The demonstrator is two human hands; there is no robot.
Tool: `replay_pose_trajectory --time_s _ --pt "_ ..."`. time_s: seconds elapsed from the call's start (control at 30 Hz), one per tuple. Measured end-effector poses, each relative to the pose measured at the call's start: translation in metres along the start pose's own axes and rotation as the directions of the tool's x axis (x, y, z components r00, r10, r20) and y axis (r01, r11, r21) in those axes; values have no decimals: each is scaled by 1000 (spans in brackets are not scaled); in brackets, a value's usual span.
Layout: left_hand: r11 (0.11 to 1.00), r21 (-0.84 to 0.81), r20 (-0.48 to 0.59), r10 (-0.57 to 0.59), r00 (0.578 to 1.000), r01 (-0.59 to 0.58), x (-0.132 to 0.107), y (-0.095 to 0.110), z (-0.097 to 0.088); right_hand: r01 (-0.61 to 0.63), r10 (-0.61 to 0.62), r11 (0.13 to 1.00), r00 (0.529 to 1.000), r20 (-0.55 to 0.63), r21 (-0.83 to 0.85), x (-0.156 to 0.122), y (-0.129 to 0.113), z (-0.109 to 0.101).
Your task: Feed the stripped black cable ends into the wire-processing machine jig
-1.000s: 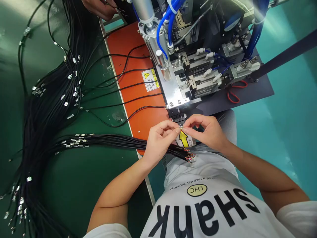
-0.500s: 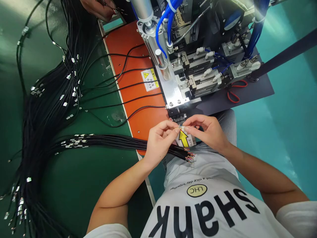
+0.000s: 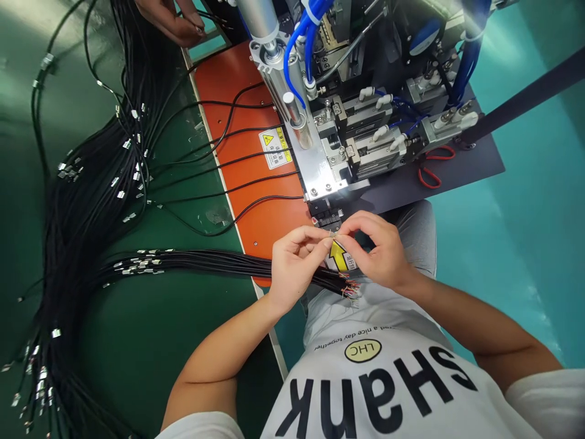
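My left hand (image 3: 297, 262) is closed in a pinch at the front edge of the machine. Tiny thin wire ends (image 3: 331, 233) show between its fingertips. My right hand (image 3: 377, 249) also pinches there, thumb and forefinger meeting the left fingertips at the same wires. Most of what they hold is hidden by the fingers. Behind them, a label with a yellow arrow (image 3: 339, 257) is partly covered. A bundle of black cables (image 3: 219, 261) passes beneath my left hand, its stripped, coloured wire ends (image 3: 351, 288) lying by my lap.
The machine (image 3: 320, 164) with cylinders and blue air hoses stands ahead on an orange plate (image 3: 256, 213). Several single cables run into its side. A large heap of black cables (image 3: 68, 244) with metal connectors covers the green table (image 3: 183, 341). Another person's hands (image 3: 176, 21) work at the top.
My right hand's fingers have curled and drawn slightly lower and left against the left fingertips. My left hand has barely moved. The other person's hands at the top have shifted left.
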State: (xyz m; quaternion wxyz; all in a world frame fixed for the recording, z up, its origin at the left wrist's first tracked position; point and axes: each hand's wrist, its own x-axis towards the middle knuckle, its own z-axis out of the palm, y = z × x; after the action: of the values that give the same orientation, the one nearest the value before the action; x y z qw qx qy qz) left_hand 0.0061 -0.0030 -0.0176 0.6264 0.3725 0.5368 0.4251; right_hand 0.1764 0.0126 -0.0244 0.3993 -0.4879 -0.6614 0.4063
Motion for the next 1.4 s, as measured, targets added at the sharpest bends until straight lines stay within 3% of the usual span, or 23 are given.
replay_pose_trajectory --time_s 0.1,0.17,0.4,0.6,1.4 --pt "996 31 -34 79 996 -78 -1 -2 2 -154 140 967 987 82 201 0 -1 0" --pt "996 39 -30 75 997 -74 -1 -1 2 -194 174 953 979 104 233 -1 -1 0" --pt "996 47 4 -78 997 78 3 1 -1 -73 75 994 997 -27 76 -2 0 -1" --pt "992 32 15 -126 992 125 5 -1 -3 -123 126 989 992 -32 84 -3 3 -2" --pt "991 118 38 -67 997 62 4 7 2 -90 94 991 995 -30 102 0 0 -2"
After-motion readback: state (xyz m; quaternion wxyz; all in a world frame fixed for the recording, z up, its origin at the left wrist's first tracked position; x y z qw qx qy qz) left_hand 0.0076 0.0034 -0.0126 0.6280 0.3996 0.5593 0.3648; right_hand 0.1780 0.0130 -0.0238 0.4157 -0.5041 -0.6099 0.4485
